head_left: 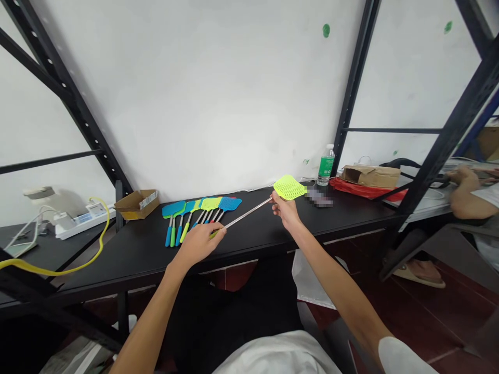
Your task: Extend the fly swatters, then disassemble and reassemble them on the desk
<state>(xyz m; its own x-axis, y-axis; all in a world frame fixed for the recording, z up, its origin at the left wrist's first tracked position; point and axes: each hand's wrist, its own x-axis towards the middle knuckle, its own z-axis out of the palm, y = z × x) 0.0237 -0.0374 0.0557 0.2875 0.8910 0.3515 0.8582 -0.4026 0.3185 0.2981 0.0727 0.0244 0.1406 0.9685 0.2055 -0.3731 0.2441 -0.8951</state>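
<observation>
Now, one lime-green fly swatter (pixel 289 187) held across black tabletop (pixel 117 259): left hand (pixel 198 244), fingers (pixel 206 234) closed round handle (pixel 213 235); right hand (pixel 286 210), fingers (pixel 274 196) pinching metal shaft (pixel 249 212) just below mesh head. Roughly six more swatters (pixel 202 208), blue and green, lie overlapping nearby; exact count unclear.

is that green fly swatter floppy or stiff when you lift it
The fly swatter is probably light. Its thin metal shaft looks fairly stiff, though it may flex slightly, while the thin mesh head likely bends easily.
</observation>
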